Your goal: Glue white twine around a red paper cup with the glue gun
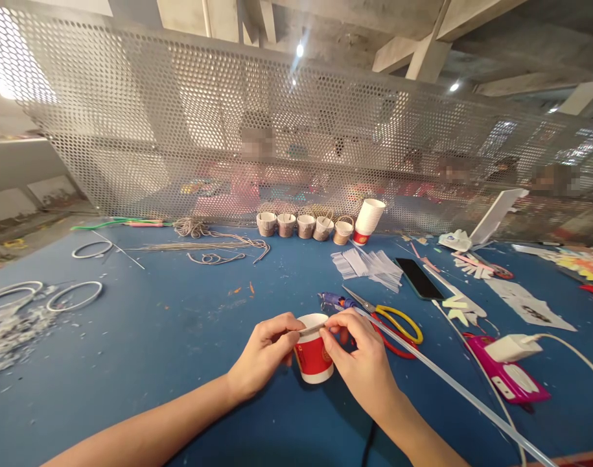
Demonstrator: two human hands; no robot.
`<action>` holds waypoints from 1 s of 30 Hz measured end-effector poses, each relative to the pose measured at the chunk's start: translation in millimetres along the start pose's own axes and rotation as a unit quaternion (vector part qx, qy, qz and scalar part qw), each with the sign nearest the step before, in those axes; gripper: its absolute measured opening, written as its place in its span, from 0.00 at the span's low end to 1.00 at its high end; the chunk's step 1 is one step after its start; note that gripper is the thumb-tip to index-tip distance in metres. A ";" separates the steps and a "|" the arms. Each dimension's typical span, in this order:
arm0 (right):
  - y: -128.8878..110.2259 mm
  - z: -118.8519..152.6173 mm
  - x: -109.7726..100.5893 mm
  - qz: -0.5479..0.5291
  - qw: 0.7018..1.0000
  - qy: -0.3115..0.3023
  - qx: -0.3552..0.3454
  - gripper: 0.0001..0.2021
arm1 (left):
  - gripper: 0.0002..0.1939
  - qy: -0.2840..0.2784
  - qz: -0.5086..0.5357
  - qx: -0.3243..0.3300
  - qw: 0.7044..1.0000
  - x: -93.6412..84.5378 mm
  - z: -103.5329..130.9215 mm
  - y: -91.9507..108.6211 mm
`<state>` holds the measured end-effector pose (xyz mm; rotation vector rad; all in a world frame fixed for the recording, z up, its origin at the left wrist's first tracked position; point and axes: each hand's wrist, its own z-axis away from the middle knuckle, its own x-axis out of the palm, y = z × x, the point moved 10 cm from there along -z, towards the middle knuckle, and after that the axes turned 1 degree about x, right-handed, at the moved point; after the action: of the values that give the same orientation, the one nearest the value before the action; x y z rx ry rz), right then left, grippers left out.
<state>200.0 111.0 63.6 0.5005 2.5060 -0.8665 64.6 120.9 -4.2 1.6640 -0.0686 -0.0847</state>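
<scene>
At the left edge of the frame, white rings (75, 309) are lying beside grey-white scraps (21, 331) on the blue table (145, 344). At upper centre-left, a bundle of twine (192, 226) is lying loose. At lower centre, the left hand (267, 353) is pinching the rim of a red-and-white paper cup (315, 360), thumb and index finger nearly closed. Above, five small pots (306, 227) are standing in a row. The cup is tilting slightly between both hands, a thin greyish strip running along its rim. A glue gun (336, 299) is lying just behind it. The right hand (361, 357) is gripping the rim's right side, thumb and index finger closed together. Farther right, a stack of paper cups (371, 217) is leaning, yellow-and-red scissors (398, 319) are lying open-handled, and a smartphone (419, 279) is resting above a magenta power strip (512, 379).
</scene>
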 end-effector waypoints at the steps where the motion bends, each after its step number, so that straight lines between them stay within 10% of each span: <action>1: 2.6 0.4 0.6 -0.014 1.000 -0.005 0.011 0.04 | 0.09 -0.003 0.001 0.003 1.000 0.0 -0.3 0.2; 24: -18.9 4.5 8.3 0.014 0.995 -0.019 -0.094 0.11 | 0.07 0.007 -0.163 0.103 0.981 2.3 -1.3 32.0; 30: -15.1 4.5 -2.8 -0.018 0.997 0.016 -0.067 0.12 | 0.07 0.049 -0.052 -0.021 0.997 -4.7 -4.1 9.5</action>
<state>196.6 96.5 69.3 0.4291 2.5871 -0.7029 60.4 124.5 5.7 1.6276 0.0937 -0.0824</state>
